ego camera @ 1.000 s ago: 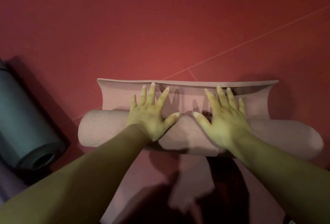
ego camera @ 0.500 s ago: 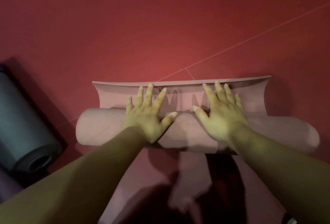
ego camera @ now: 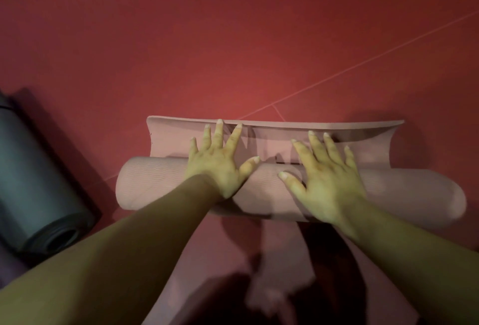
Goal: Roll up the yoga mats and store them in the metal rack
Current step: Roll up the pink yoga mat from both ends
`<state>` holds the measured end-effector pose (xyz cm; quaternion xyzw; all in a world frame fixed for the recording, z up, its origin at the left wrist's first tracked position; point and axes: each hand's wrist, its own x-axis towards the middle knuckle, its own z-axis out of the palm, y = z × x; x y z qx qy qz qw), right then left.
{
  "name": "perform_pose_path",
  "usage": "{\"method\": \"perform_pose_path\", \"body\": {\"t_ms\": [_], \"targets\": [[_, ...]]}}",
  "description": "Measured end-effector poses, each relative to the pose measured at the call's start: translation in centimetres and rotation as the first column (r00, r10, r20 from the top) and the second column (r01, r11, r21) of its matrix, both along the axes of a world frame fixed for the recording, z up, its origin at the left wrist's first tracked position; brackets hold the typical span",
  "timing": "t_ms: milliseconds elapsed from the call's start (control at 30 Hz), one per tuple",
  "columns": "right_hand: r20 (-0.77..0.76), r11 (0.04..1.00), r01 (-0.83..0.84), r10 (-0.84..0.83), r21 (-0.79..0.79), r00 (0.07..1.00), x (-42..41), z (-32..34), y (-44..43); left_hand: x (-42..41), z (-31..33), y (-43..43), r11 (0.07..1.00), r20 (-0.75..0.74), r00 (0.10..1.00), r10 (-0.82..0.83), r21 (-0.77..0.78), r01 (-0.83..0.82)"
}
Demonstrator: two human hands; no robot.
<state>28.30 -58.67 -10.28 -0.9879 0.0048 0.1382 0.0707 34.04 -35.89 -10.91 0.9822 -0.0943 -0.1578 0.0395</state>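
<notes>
My fingers [ego camera: 219,134] are spread wide and straight, pinching nothing. The left hand [ego camera: 216,166] lies flat with its palm on the crown of the roll and its fingertips reaching onto the loose end beyond. The right hand [ego camera: 326,182] does the same just beside it, the thumbs pointing toward each other with a small gap between. Under both palms is the pink mat [ego camera: 404,192], nearly all rolled into a thick tube on the floor right in front of me. Its long axis runs left to right across my view, square to my forearms, so the push goes straight away from me. All that is left unrolled is a short flap [ego camera: 176,140] on the far side of the roll, its far edge curling up a little. Both hands sit near the middle, and the two ends of the tube stick out well past them. I judge one more roll forward would take up the flap. With the ends unheld, uneven pressure could skew the tube. The floor [ego camera: 233,52] is red and looks padded, with a thin seam line [ego camera: 363,63] crossing it diagonally. To my left, well apart from the pink one, a grey mat [ego camera: 33,187] lies rolled, its open end toward me. The metal rack is not in view.
</notes>
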Motion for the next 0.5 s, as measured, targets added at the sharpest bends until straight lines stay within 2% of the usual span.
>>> {"method": "perform_pose_path", "body": {"t_ms": [300, 500], "targets": [[0.036, 1.000, 0.007, -0.007, 0.006, 0.999, 0.5, -0.3, -0.2, -0.2, 0.7, 0.2, 1.000, -0.023, 1.000, -0.020, -0.010, 0.019], [0.026, 0.999, 0.030, -0.031, 0.036, 0.999, 2.1, 0.0, -0.4, -2.3, 0.2, 0.6, 0.999, 0.043, 0.998, -0.054, 0.011, 0.053]]}}
